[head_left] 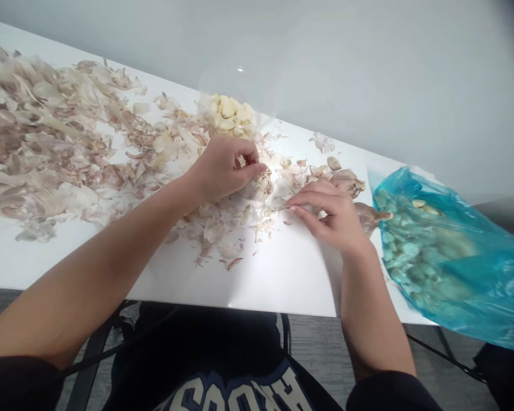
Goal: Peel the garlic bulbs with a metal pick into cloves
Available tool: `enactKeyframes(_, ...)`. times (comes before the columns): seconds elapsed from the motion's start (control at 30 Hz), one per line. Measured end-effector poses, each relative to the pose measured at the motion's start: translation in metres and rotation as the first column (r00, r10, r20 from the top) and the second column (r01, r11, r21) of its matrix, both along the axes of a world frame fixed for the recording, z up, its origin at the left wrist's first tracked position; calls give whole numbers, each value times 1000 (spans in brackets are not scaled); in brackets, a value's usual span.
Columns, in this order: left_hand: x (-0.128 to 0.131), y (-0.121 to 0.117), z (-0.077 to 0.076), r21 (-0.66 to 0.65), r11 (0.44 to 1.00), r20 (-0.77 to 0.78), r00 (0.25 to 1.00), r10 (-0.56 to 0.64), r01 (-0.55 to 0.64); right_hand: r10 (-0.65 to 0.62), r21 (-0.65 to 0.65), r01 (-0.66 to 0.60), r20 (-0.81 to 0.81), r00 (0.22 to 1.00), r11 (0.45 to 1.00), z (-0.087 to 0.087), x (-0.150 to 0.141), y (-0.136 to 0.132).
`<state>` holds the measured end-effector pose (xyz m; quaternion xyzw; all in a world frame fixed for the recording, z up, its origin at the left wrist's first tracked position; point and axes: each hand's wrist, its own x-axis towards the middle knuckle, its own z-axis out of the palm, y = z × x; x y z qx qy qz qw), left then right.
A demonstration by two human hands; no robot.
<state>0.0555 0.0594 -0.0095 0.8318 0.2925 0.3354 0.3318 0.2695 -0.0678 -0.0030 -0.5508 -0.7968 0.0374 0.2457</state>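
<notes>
My left hand (pixel 225 168) is curled, its fingertips pinched on a garlic clove (pixel 263 182) on the white table (pixel 282 279). My right hand (pixel 328 214) lies just to the right of it, fingers pressed together on a thin strip of garlic skin (pixel 278 208) beside the same clove. Loose papery skins lie under and around both hands. A pile of peeled cloves (pixel 231 117) sits in a clear bag just beyond my left hand.
A large heap of garlic skins (pixel 47 137) covers the left of the table. A blue plastic bag (pixel 445 257) holding unpeeled cloves lies at the right edge. The table's near edge runs above my lap. A grey wall stands behind.
</notes>
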Motion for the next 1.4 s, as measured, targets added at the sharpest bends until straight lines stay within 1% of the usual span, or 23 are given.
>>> enactKeyframes(0.1, 0, -1, 0, -8, 1000, 11, 1000, -19, 19, -31, 70, 38, -109, 994, 997, -4, -5, 3)
enactKeyframes(0.2, 0, -3, 1, -17, 1000, 23, 999, -23, 23, -71, 114, 84, -115, 991, 990, -11, -13, 7)
enactKeyframes(0.37, 0, -4, 1, -5, 1000, 23, 999, -23, 23, -84, 180, 104, -117, 990, 978, -18, -21, 14)
enactKeyframes(0.6, 1, -4, 0, 2, 1000, 16, 1000, -14, 14, -94, 180, 107, -80, 992, 978, -18, -24, 16)
enactKeyframes(0.73, 2, -4, -1, 21, 1000, 25, 1000, -9, 9, -80, 157, 91, -76, 994, 983, -15, -27, 15)
enactKeyframes(0.87, 2, -4, 0, 18, 1000, 0, 1000, -19, 19, -85, 135, 92, -54, 995, 987, -12, -28, 13)
enactKeyframes(1.07, 2, -4, 0, 12, 1000, -3, 1000, -14, 14, -27, 101, 29, -21, 999, 994, -9, -24, 10)
enactKeyframes(1.13, 2, -4, 0, 9, 1000, 2, 1000, -21, 21, -31, 93, 34, -34, 999, 995, -9, -22, 10)
enactKeyframes(1.23, 2, -4, -1, 5, 999, 13, 999, -34, 34, -76, 143, 84, -64, 995, 986, -10, -18, 11)
enactKeyframes(1.33, 2, -4, -1, 11, 999, 19, 999, -40, 40, -122, 192, 122, -10, 992, 974, -12, -16, 11)
enactKeyframes(1.4, 2, -4, 0, 8, 999, 20, 999, -40, 40, -131, 193, 122, 35, 991, 974, -13, -15, 11)
